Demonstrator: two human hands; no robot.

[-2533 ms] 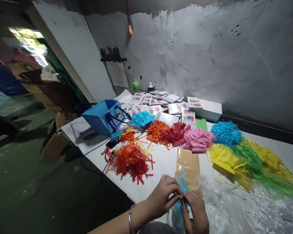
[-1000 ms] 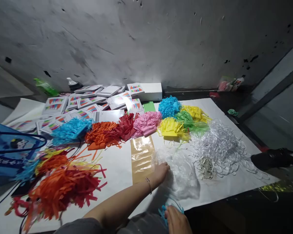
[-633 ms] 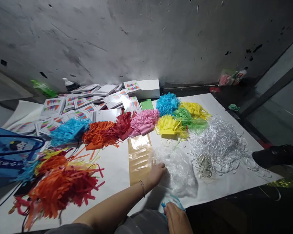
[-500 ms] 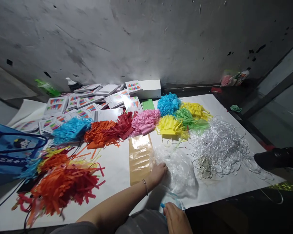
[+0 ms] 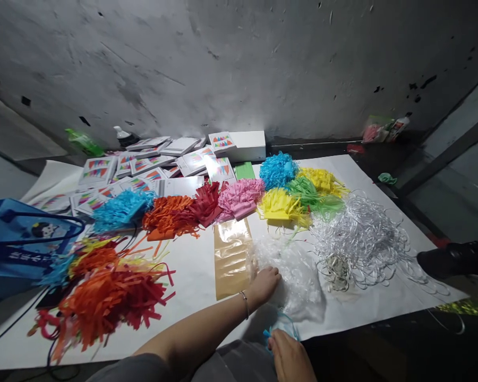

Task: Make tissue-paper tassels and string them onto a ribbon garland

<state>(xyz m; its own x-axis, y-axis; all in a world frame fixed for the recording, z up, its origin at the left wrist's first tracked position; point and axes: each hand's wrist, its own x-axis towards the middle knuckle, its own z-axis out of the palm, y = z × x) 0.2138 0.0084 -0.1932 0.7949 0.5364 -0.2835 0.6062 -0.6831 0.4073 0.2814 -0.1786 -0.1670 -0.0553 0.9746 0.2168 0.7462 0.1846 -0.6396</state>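
My left hand (image 5: 265, 286) reaches over the table, a bracelet at its wrist. Its fingers are bent into the near left side of a heap of clear plastic bags (image 5: 297, 281), pinching at the thin film. Close to my body, my right hand (image 5: 291, 356) is closed on a blue paper tassel (image 5: 267, 334), whose blue strands loop out above the fingers. Left of the bags lies a brown paper sheet with glossy clear film (image 5: 233, 260). To their right spreads a tangled pile of white string (image 5: 362, 239).
Fringed paper bundles in orange (image 5: 169, 215), pink (image 5: 242, 196) and yellow (image 5: 281, 206) line the middle. Loose red-orange tassels (image 5: 113, 297) lie at left beside a blue bag (image 5: 19, 254). Printed packs (image 5: 97, 170) are piled behind, near the wall.
The view has shifted slightly, moving the scene a little rightward. My left hand stays at the plastic bags. More of the blue strands show above my right hand.
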